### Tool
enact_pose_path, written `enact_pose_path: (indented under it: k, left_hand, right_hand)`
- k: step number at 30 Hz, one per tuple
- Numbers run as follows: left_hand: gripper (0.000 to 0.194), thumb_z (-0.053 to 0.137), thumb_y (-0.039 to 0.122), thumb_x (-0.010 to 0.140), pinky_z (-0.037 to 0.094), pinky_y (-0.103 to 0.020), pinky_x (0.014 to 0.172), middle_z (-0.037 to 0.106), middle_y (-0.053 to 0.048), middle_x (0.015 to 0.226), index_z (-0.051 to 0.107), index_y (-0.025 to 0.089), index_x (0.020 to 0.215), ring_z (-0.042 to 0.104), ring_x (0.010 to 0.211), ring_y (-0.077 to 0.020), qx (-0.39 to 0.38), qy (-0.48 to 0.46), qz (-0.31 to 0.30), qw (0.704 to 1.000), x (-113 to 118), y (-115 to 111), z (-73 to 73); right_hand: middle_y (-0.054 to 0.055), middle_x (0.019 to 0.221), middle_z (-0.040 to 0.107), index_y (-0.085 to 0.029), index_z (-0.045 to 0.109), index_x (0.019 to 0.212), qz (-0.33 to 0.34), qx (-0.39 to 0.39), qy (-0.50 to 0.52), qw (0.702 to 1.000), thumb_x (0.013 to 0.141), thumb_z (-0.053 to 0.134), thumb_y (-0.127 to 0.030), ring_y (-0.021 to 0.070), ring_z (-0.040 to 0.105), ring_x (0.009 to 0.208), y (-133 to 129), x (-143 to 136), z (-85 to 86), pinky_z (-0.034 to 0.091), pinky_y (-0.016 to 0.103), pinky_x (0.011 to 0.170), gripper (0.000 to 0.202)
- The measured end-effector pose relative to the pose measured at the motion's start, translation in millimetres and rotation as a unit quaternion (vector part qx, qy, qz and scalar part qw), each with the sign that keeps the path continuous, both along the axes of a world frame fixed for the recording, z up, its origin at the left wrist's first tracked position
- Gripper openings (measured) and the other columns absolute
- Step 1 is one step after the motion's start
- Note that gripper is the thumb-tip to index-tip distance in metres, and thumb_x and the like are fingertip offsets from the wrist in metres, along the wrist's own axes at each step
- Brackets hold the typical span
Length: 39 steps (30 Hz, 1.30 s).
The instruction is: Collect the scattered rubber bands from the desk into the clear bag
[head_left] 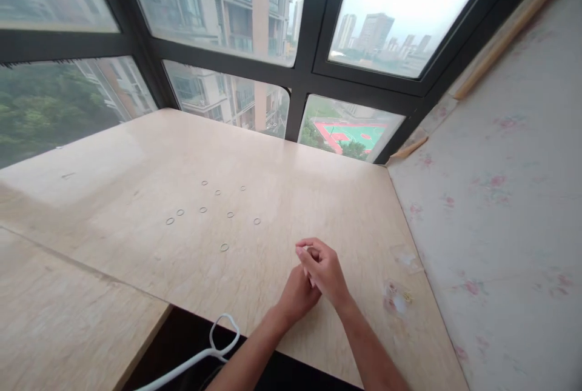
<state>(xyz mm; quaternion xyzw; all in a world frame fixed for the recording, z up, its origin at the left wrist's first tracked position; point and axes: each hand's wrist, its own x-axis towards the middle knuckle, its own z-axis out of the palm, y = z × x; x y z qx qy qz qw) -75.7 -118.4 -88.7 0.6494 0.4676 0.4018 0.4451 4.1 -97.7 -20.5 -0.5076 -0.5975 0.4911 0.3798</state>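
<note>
My left hand rests low over the pale stone-look sill, curled closed, its fingers mostly hidden behind the other hand. Crossing over it from the right, my right hand has its thumb and forefinger drawn together in a pinch. Whatever is between the fingers of either hand is too small or hidden to make out. Several thin small rings lie scattered to the left of both hands. Nearest is a greenish ring; a grey ring and another dark ring lie farther off.
A small clear plastic bag with yellowish bits lies right of my hands, near another clear wrapper. Flowered wallpaper bounds the right side. Dark window frames stand behind. A white cable loops below the front edge.
</note>
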Motion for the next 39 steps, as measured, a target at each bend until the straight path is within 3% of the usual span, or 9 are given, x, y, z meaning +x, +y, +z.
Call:
enact_pose_path:
  k: [4,7,9,14,21,27,31,35,39]
  left_hand:
    - [0.014,0.055,0.022,0.075,0.028,-0.025,0.048,0.048,0.001,0.057,0.044,0.02,0.067,0.045,0.053,-0.0132,-0.069,-0.051,0.082,0.993,-2.1,5.0,-3.2]
    - [0.006,0.053,0.023,0.078,0.031,-0.026,0.05,0.053,0.0,0.064,0.049,0.02,0.075,0.046,0.056,-0.0134,-0.051,-0.057,0.053,0.996,-2.5,1.7,0.6]
    - [0.002,0.051,0.021,0.079,0.033,-0.027,0.052,0.056,-0.001,0.069,0.051,0.02,0.078,0.048,0.057,-0.0135,-0.03,-0.046,0.022,0.998,-2.7,-1.0,3.7]
    - [0.006,0.05,0.02,0.08,0.033,-0.028,0.054,0.056,-0.002,0.068,0.05,0.02,0.074,0.048,0.058,-0.0146,-0.019,-0.013,0.015,1.0,-2.1,-0.5,5.3]
    - [0.013,0.052,0.019,0.078,0.031,-0.029,0.053,0.056,-0.003,0.064,0.047,0.02,0.067,0.048,0.056,-0.0148,-0.01,0.012,0.005,1.0,-1.0,0.5,-2.0]
    - [0.009,0.051,0.017,0.078,0.03,-0.027,0.051,0.056,-0.002,0.065,0.051,0.019,0.069,0.048,0.055,-0.014,0.019,0.01,0.006,1.0,-1.2,-0.8,-2.0]
    - [0.01,0.048,0.012,0.078,0.035,-0.025,0.054,0.06,-0.002,0.074,0.057,0.018,0.079,0.051,0.058,-0.0126,0.042,-0.002,0.012,0.999,-1.8,-1.8,0.7]
    - [0.017,0.049,0.012,0.079,0.042,-0.026,0.062,0.064,-0.003,0.082,0.061,0.017,0.09,0.055,0.064,-0.0131,0.047,-0.005,0.02,0.999,-2.6,-3.1,0.4]
    - [0.018,0.049,0.013,0.081,0.044,-0.026,0.064,0.064,-0.003,0.082,0.062,0.018,0.093,0.056,0.065,-0.0129,0.048,0.004,0.011,0.999,-2.8,-4.0,0.5]
  right_hand:
    - [-0.009,0.05,0.048,-0.019,0.063,0.099,0.123,0.075,-0.171,0.975,0.087,0.053,-0.034,0.0084,0.05,0.046,53.7,-35.4,12.5,0.038,0.019,0.049,0.022]
    - [-0.002,0.067,0.063,-0.02,0.062,0.107,0.195,0.144,-0.377,0.894,0.087,0.05,-0.027,0.0121,0.059,0.065,85.3,-61.9,9.5,0.039,0.021,0.06,0.024]
    - [0.002,0.079,0.068,-0.019,0.061,0.11,0.216,0.154,-0.44,0.858,0.084,0.051,-0.023,0.0158,0.061,0.075,100.8,-75.9,2.9,0.039,0.023,0.063,0.028]
    - [0.007,0.091,0.07,-0.02,0.06,0.114,0.259,0.162,-0.489,0.817,0.079,0.055,-0.022,0.0211,0.063,0.083,117.9,-94.2,-11.4,0.039,0.026,0.065,0.035]
    - [0.009,0.095,0.07,-0.021,0.065,0.104,0.289,0.179,-0.53,0.777,0.088,0.049,-0.034,0.0216,0.064,0.082,116.2,-102.2,-11.4,0.04,0.027,0.064,0.025]
    - [0.009,0.089,0.071,-0.019,0.068,0.093,0.298,0.191,-0.544,0.761,0.085,0.053,-0.029,0.0212,0.065,0.078,109.3,-88.5,-11.4,0.04,0.027,0.063,0.02]
    - [0.008,0.081,0.072,-0.019,0.069,0.086,0.286,0.195,-0.539,0.768,0.08,0.057,-0.027,0.0197,0.064,0.073,100.8,-66.5,-5.9,0.039,0.025,0.062,0.015]
    - [0.003,0.072,0.069,-0.02,0.067,0.092,0.221,0.201,-0.521,0.799,0.083,0.054,-0.023,0.016,0.062,0.069,84.6,-24.8,6.3,0.037,0.023,0.061,0.016]
    - [-0.003,0.059,0.062,-0.018,0.064,0.093,0.144,0.193,-0.491,0.837,0.087,0.049,-0.023,0.0098,0.054,0.055,54.9,36.4,14.8,0.034,0.02,0.056,0.017]
